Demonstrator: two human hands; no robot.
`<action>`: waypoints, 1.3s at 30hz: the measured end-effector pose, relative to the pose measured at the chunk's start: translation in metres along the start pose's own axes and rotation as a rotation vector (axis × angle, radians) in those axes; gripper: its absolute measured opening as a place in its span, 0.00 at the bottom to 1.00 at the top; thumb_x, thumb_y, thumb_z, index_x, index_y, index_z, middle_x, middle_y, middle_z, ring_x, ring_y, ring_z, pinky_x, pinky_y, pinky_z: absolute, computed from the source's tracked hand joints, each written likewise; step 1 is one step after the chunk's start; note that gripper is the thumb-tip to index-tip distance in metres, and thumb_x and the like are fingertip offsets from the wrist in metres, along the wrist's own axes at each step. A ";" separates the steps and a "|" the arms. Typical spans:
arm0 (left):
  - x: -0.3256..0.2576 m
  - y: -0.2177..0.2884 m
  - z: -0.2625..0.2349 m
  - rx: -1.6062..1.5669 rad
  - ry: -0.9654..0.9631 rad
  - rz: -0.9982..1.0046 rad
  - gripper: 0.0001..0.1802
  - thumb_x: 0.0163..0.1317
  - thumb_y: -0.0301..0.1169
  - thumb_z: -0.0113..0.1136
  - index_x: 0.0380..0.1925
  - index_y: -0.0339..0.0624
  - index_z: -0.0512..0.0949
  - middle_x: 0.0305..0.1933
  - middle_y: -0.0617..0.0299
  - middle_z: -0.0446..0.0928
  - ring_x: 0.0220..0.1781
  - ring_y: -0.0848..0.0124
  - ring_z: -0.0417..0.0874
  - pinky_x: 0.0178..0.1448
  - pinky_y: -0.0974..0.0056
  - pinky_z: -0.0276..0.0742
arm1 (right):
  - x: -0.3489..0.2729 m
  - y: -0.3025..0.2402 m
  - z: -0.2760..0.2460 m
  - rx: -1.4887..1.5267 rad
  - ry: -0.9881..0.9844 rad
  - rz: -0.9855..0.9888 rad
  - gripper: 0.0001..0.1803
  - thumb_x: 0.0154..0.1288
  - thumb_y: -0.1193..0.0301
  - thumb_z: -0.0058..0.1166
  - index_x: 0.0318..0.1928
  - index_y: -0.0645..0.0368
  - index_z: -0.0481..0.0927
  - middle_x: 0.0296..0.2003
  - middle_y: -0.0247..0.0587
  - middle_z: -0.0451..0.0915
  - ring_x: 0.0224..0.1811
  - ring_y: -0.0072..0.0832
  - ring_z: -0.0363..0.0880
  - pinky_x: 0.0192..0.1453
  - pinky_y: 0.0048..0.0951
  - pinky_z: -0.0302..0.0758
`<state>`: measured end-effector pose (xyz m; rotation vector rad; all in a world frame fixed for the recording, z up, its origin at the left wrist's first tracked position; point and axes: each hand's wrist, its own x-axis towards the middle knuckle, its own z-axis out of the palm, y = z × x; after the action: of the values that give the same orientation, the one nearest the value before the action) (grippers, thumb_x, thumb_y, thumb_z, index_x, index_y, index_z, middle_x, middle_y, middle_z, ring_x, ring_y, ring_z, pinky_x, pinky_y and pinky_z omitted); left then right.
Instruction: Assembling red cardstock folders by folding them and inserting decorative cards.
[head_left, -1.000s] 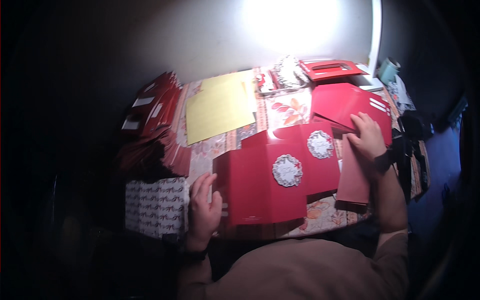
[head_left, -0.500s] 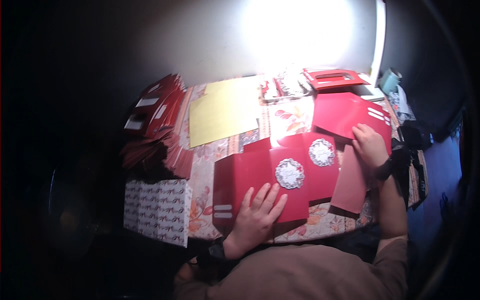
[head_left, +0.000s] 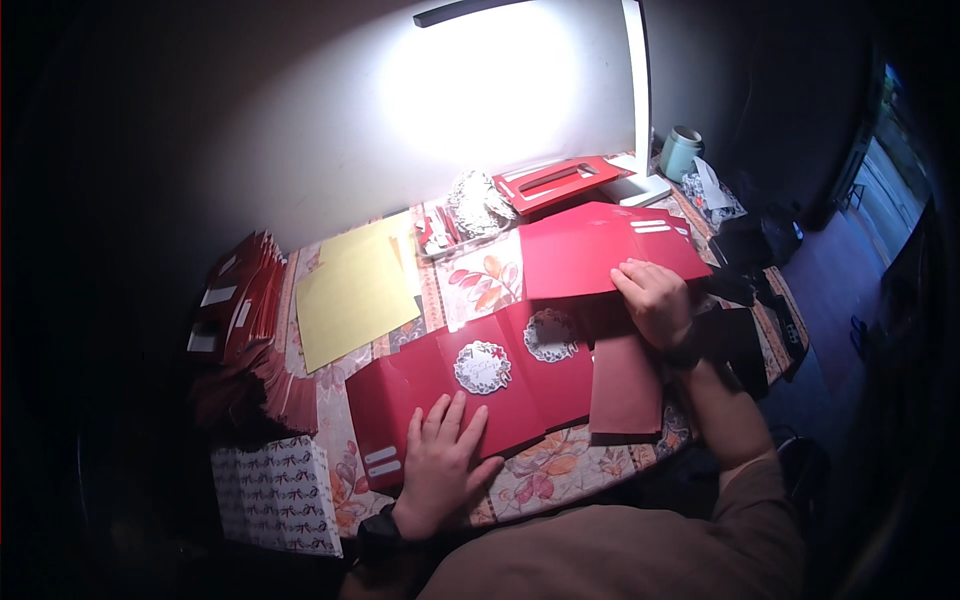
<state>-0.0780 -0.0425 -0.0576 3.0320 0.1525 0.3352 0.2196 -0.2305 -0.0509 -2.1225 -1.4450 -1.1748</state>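
My left hand (head_left: 440, 465) lies with its fingers stretched out on a flat red card sheet (head_left: 415, 385) with a fold line and white adhesive strips. Just beyond the fingertips is a round white wreath-shaped tag (head_left: 482, 367). A second wreath tag (head_left: 550, 335) sits farther right on red card, in shadow. My right hand (head_left: 655, 300) pinches the near edge of another red card sheet (head_left: 575, 250), which also carries white strips and appears raised off the table. Below that hand lies a duller pink-red folded piece (head_left: 626, 385).
A patterned cloth (head_left: 545, 465) covers the table. Left stand a stack of red folded packaging (head_left: 235, 300) and a bow-print box (head_left: 275, 495). Yellow sheets (head_left: 355, 300), a tray of tags (head_left: 480, 205), a red windowed box (head_left: 560, 183), a lamp (head_left: 641, 100) and a mug (head_left: 682, 150) are farther back.
The view has swung to the right. My right hand has brought its red sheet up, and its shadow now falls over the right wreath tag. My left hand stays flat on its sheet.
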 end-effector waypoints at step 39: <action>0.071 0.027 0.016 0.068 -0.222 0.455 0.29 0.52 0.33 0.58 0.56 0.44 0.67 0.63 0.59 0.65 0.66 0.59 0.64 0.63 0.58 0.64 | -0.051 -0.041 -0.028 0.450 -0.544 0.040 0.20 0.57 0.57 0.56 0.43 0.59 0.74 0.46 0.44 0.73 0.55 0.42 0.68 0.62 0.42 0.61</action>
<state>-0.0035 -0.0630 -0.0554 3.1132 -0.5563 0.0165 0.1632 -0.2624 -0.0804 -2.2000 -1.6685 -0.2068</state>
